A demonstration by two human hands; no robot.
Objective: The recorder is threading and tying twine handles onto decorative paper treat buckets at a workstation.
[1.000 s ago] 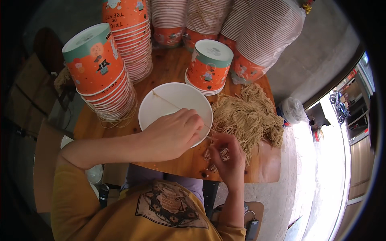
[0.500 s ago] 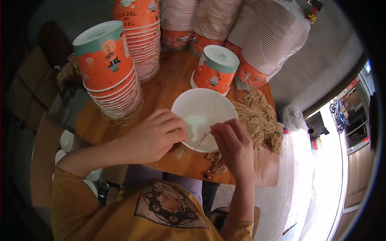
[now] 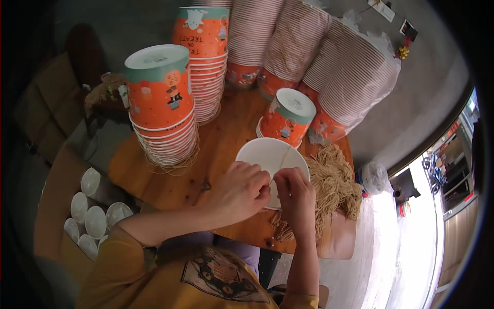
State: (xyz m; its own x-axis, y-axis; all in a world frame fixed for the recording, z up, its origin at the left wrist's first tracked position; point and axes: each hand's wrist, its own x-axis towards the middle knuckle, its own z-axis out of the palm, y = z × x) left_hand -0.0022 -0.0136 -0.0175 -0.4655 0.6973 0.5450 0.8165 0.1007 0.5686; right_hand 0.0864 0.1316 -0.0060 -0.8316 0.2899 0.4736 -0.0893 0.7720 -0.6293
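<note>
A white paper bucket (image 3: 266, 153) stands open side up on the round wooden table (image 3: 221, 154). My left hand (image 3: 237, 191) grips its near rim. My right hand (image 3: 294, 193) is closed at the rim beside it, pinching a thin tan string that runs across the bucket's inside. A heap of tan strings (image 3: 334, 183) lies to the right, touching my right hand.
An upside-down orange bucket (image 3: 286, 117) stands just behind the white one. Tall stacks of orange buckets (image 3: 162, 105) rise at the left and back, with wrapped stacks (image 3: 355, 77) leaning behind. White lids (image 3: 90, 211) lie in a box at the lower left.
My right hand left the string heap and came to the bucket's rim with a string. My left hand stayed on the near rim. The view shifted, so the bucket sits further right.
</note>
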